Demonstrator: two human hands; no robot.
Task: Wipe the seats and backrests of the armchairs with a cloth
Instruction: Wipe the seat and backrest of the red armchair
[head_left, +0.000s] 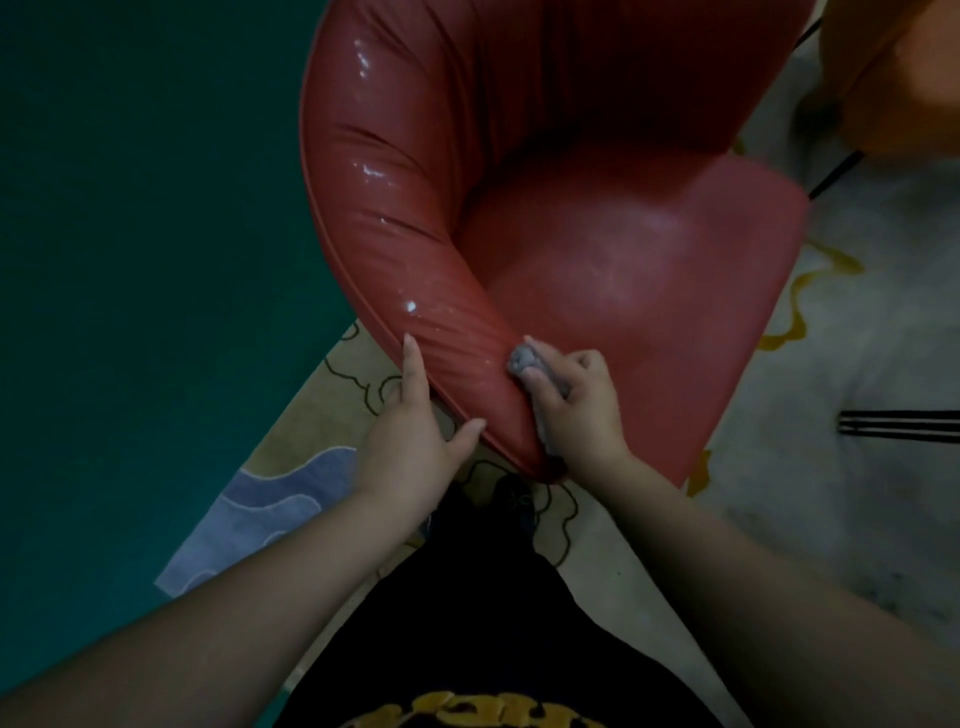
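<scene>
A red glossy armchair (597, 249) fills the middle of the view, its curved backrest and arm sweeping down to the near end. My right hand (582, 405) holds a small bunched grey cloth (524, 359) and presses it against the inner side of the near arm, where arm meets seat. My left hand (410, 431) rests on the outer edge of that arm, fingers straight along it and thumb spread underneath the tip. Wet shiny streaks show along the backrest.
An orange armchair (904, 78) stands at the top right with thin black legs (836, 171). A patterned rug (322, 431) lies under the chair, dark green floor (145, 234) to the left, pale floor to the right. More black legs (898, 427) show at the right edge.
</scene>
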